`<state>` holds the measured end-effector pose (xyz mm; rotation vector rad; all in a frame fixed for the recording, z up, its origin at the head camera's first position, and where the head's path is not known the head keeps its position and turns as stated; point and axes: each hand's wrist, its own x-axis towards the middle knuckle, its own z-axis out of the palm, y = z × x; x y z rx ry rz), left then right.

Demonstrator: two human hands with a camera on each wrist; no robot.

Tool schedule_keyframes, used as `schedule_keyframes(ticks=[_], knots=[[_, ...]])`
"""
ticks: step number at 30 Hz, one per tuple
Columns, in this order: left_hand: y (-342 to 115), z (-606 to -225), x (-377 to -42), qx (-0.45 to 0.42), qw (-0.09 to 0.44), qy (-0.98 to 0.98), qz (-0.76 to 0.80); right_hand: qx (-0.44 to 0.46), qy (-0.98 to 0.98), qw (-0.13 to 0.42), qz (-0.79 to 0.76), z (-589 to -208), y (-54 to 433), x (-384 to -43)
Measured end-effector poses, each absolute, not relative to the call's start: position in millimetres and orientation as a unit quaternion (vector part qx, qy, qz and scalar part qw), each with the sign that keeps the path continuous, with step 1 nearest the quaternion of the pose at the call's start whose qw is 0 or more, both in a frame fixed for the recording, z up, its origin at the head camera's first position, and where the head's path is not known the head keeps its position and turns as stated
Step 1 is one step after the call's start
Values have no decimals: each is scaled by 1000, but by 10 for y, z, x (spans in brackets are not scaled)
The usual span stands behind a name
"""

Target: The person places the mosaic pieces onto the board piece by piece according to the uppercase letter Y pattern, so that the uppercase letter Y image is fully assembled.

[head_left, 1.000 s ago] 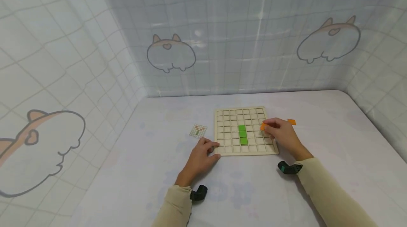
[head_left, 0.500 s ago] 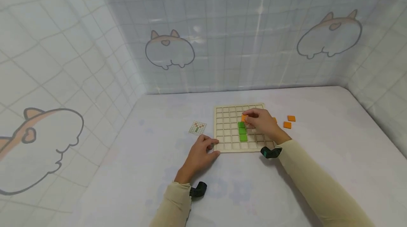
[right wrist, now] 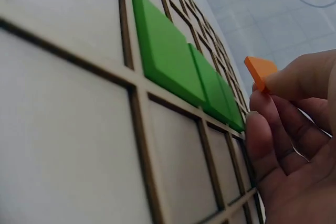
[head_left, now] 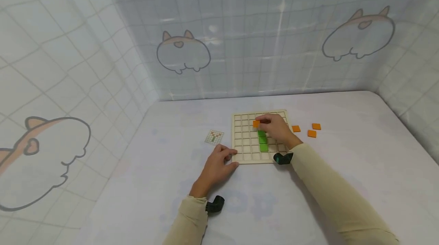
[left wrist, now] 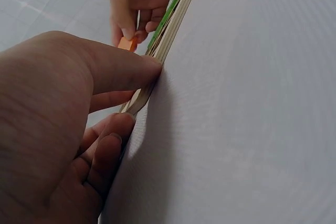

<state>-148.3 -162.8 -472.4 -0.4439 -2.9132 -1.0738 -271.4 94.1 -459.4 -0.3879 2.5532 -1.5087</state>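
Three green tiles (head_left: 263, 141) sit in the board (head_left: 247, 149); over its far half, the right hand (head_left: 275, 127) pinches an orange tile (head_left: 256, 124), contact unclear. The left hand (head_left: 217, 165) grips the board's near-left corner, presumably steadying it.

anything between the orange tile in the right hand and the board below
Nothing visible: the right hand pinches the orange tile above the grid board, past the green tiles. The left hand is at the board's near left corner.
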Motion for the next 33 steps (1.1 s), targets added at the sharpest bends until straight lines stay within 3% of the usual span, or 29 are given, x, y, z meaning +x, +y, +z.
schedule_keyframes(ticks=[33], knots=[[-1638, -4718, -1469, -147, -2, -924, -353, -132, 881, 41, -453, -4676, 831, -2735]])
